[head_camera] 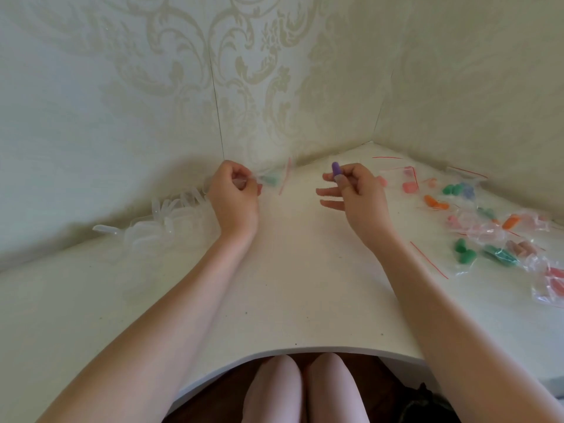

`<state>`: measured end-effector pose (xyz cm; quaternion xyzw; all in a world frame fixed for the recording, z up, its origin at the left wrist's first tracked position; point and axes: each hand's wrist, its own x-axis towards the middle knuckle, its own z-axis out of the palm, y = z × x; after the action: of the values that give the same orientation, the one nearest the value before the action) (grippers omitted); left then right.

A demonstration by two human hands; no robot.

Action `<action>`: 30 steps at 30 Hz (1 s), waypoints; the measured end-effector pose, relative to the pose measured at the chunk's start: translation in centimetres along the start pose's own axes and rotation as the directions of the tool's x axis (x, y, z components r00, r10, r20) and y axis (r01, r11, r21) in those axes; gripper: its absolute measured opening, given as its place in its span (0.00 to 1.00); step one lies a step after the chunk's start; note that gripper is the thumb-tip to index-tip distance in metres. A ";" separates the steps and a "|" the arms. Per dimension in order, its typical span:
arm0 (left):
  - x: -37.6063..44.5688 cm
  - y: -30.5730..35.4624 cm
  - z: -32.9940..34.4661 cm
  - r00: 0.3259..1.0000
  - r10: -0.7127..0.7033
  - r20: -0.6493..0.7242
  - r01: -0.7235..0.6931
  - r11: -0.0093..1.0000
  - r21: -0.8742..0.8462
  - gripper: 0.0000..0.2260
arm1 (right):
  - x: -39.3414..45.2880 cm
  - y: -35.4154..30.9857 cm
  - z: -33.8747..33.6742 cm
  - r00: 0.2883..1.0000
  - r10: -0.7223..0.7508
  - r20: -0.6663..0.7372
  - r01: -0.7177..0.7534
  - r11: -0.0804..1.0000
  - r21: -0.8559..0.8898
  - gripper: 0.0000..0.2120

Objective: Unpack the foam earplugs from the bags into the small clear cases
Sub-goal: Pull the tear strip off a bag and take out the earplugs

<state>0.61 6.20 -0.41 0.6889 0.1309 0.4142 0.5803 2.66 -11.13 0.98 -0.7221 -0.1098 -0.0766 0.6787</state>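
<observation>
The right hand (355, 186) is pinching a purple earplug (336, 170) between thumb and forefinger, its tip standing upward above the back part of the table (290, 285); the remaining fingers are spreading loosely toward the middle. The left hand (235, 190) is curling its fingers tight around a small clear bag (273, 178), blurred, with what looks like a green earplug inside and a red seal strip along its open side.

The step in hand seems to be carrying the purple plug to a case. The clear cases (164, 221) are lying in a loose heap along the table's left edge, against the wall — just beside the left wrist. To do it well, the left hand would need to be freeing itself of the bag, or holding a case steady with spare fingers, while the right is bringing the plug across. Foam is light and springy, so it wants pressing in gently, not dropping from a height.

For room, the middle of the table is lying open between the two forearms, offering a plain path across. The unopened bags (500, 236) are crowding the right edge and back right corner — a careless right elbow could be sweeping them off. The front edge is curving inward toward the knees, so anything rolling forward could be falling there.
</observation>
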 end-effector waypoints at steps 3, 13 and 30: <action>0.3 0.0 -0.1 0.999 0.041 -0.033 -0.039 0.998 0.040 0.14 | -0.2 0.4 0.2 0.998 -0.013 0.057 0.020 0.990 -0.137 0.05; -0.2 -1.0 0.7 0.803 -0.052 0.593 -0.259 0.867 0.426 0.22 | -0.3 0.8 -0.1 0.999 -0.004 0.048 0.015 0.973 -0.228 0.04; -0.2 -1.2 -0.6 0.950 0.089 0.300 -0.276 0.692 0.667 0.09 | -1.0 0.5 0.1 0.988 -0.082 0.131 0.120 0.943 -0.312 0.09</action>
<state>0.43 6.86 -1.59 0.9121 0.1363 0.3015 0.2422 1.86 -11.06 0.24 -0.8189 -0.1721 -0.0860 0.5408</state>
